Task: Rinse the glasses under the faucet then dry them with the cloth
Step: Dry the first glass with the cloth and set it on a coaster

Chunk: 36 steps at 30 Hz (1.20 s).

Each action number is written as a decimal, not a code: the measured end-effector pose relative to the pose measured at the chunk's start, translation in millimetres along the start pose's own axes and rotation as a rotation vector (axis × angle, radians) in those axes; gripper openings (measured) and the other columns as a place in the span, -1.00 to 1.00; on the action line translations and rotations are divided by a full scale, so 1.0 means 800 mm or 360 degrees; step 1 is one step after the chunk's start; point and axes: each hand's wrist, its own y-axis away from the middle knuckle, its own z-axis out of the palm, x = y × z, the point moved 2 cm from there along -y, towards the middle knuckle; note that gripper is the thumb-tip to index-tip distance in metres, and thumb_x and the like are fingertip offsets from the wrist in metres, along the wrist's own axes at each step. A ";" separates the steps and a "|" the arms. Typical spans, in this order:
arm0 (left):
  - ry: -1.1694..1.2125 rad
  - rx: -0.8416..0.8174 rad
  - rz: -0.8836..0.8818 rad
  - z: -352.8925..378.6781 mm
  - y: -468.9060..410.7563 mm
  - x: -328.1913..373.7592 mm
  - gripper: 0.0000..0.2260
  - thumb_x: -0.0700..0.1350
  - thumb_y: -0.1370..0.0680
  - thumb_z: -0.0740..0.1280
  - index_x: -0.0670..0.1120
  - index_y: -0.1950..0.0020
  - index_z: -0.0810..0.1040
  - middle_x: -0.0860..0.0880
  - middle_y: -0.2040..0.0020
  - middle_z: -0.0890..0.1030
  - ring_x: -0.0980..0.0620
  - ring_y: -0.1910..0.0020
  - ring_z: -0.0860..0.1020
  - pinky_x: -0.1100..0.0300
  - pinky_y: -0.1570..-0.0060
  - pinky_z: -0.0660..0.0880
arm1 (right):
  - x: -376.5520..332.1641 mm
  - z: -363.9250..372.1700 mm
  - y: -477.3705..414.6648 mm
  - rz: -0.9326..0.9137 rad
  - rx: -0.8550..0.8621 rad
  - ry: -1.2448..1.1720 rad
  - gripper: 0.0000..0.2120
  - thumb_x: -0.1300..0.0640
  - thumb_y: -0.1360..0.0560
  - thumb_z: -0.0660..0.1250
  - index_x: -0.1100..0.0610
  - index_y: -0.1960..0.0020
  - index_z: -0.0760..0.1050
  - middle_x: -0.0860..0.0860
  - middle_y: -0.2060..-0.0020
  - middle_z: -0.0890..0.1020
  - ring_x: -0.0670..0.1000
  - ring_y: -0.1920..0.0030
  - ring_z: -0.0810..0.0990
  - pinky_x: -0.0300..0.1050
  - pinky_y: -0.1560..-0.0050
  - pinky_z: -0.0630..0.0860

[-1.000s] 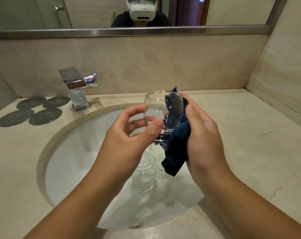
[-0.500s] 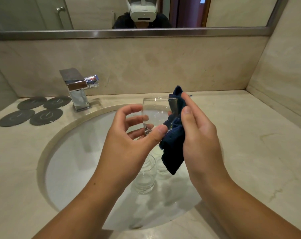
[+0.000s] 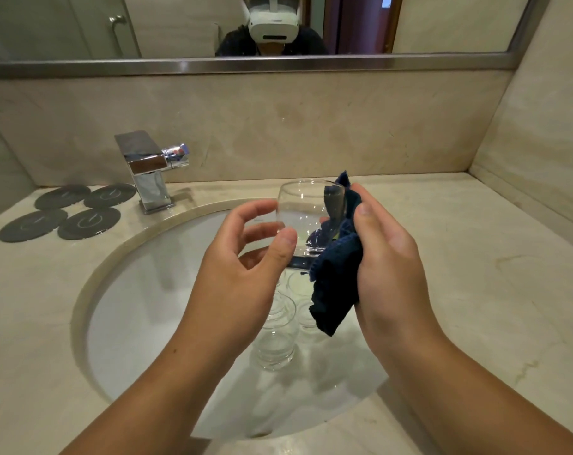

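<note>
Glass (image 3: 298, 205) stands upright between the hands, over the sink (image 3: 140, 307): left hand (image 3: 242, 267) grips its lower side, right hand (image 3: 387, 261) clutches a blue cloth (image 3: 334, 280) against it.

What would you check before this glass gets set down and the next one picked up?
1. Grip: left hand holds the glass over the sink: ok.
2. Right hand holds the dark blue cloth against the glass: ok.
3. Faucet off, no stream visible: ok.
4. Glass fully dry: cannot tell.
5. Other glasses stand ready in the sink: ok.
</note>
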 end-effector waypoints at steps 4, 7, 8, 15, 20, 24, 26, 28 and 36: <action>0.0019 -0.0007 -0.0001 0.003 0.001 0.001 -0.46 0.19 -0.35 0.68 0.30 -0.25 0.54 0.12 -0.19 0.70 0.14 -0.10 0.74 0.27 -0.01 0.64 | -0.004 0.004 0.003 -0.0052 -0.0091 0.0093 -0.66 0.02 -0.78 0.13 -0.13 -0.46 0.55 -0.04 -0.13 0.76 0.01 -0.17 0.73 0.23 -0.34 0.59; 0.0093 -0.0044 -0.0024 -0.001 0.000 0.003 -0.43 0.17 -0.32 0.63 0.21 -0.29 0.58 0.07 -0.18 0.73 0.11 -0.04 0.76 0.27 0.02 0.63 | -0.003 0.004 0.002 0.0000 -0.0110 0.0017 -0.68 -0.03 -0.76 0.15 -0.12 -0.40 0.60 0.02 -0.11 0.77 0.12 -0.16 0.74 0.38 -0.31 0.57; 0.0132 -0.0080 -0.0041 -0.002 -0.001 0.002 -0.45 0.19 -0.37 0.66 0.20 -0.31 0.59 0.06 -0.18 0.74 0.08 -0.06 0.76 0.21 -0.06 0.63 | -0.002 0.004 0.001 0.0025 -0.0109 -0.0015 -0.67 -0.05 -0.74 0.15 -0.10 -0.37 0.62 0.03 -0.11 0.77 0.16 -0.17 0.73 0.43 -0.32 0.55; 0.0108 -0.0068 0.0021 -0.003 -0.004 0.000 -0.53 0.23 -0.48 0.55 0.23 -0.37 0.61 0.11 -0.20 0.73 0.18 -0.15 0.72 0.31 -0.06 0.60 | -0.003 0.004 0.001 0.0075 -0.0079 -0.0128 -0.69 -0.01 -0.73 0.18 -0.03 -0.29 0.67 0.16 -0.07 0.76 0.24 -0.09 0.74 0.44 -0.27 0.56; 0.0014 0.0010 0.0145 0.001 0.001 0.005 -0.63 0.14 -0.50 0.48 0.25 -0.29 0.56 0.13 -0.17 0.71 0.14 -0.12 0.72 0.31 -0.06 0.61 | -0.008 0.002 0.002 0.0032 -0.0048 -0.0171 -0.68 0.09 -0.78 0.13 0.00 -0.28 0.67 0.24 -0.04 0.74 0.14 0.10 0.71 0.26 -0.04 0.63; 0.0085 -0.0014 0.0135 0.003 0.003 0.009 -0.47 0.16 -0.30 0.55 0.23 -0.26 0.56 0.13 -0.15 0.72 0.11 -0.06 0.75 0.31 -0.01 0.63 | -0.006 0.004 0.003 0.0005 -0.0076 -0.0077 -0.68 -0.04 -0.73 0.17 -0.11 -0.32 0.65 0.08 -0.08 0.76 0.18 -0.11 0.74 0.49 -0.27 0.56; 0.0107 -0.0027 0.0104 0.001 0.002 0.009 -0.43 0.21 -0.30 0.59 0.20 -0.28 0.57 0.12 -0.14 0.74 0.10 -0.04 0.76 0.26 0.00 0.64 | -0.006 0.004 0.002 0.0018 -0.0096 -0.0095 -0.68 0.00 -0.76 0.15 -0.07 -0.31 0.66 0.10 -0.06 0.77 0.19 -0.09 0.74 0.50 -0.27 0.55; 0.0190 -0.0085 0.0031 -0.001 0.001 0.007 -0.45 0.28 -0.38 0.64 0.18 -0.29 0.59 0.05 -0.15 0.76 0.05 -0.07 0.76 0.11 -0.13 0.65 | -0.005 0.003 0.001 0.0043 -0.0094 -0.0127 -0.68 0.01 -0.74 0.16 -0.03 -0.28 0.68 0.12 -0.05 0.77 0.21 -0.06 0.72 0.53 -0.29 0.52; 0.0010 0.0026 0.0176 0.001 0.001 0.003 -0.54 0.30 -0.49 0.43 0.31 -0.38 0.53 0.16 -0.23 0.69 0.15 -0.17 0.71 0.24 -0.13 0.63 | -0.005 0.002 -0.001 0.0120 -0.0026 -0.0206 -0.68 0.09 -0.76 0.16 0.02 -0.25 0.69 0.20 -0.01 0.76 0.21 0.06 0.71 0.50 -0.22 0.55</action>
